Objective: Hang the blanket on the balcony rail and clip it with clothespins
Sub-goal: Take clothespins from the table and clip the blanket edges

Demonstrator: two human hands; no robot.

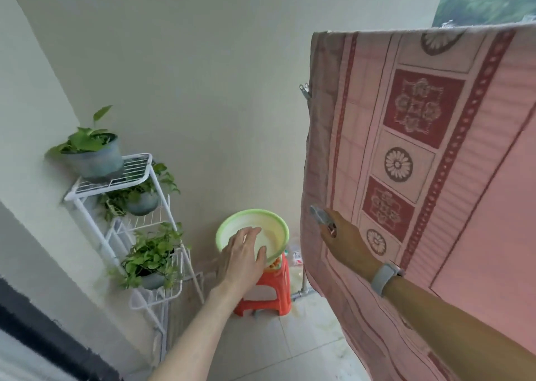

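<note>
Head view. Blanket (435,148), pink with red patterned bands, hangs over the rail along its top edge at upper right and drapes down to the lower right. A metal clip (305,89) sits on the blanket's left edge, partway down. Your right hand (345,241) is at that left edge lower down, fingers (329,227) pinching a grey clothespin (318,213); grey band on the wrist. Your left hand (242,257) is over the near rim of the green basin (278,221), fingers straight, slightly spread. Basin sits on an orange stool (268,292). White plant rack (121,206) stands in the left corner.
</note>
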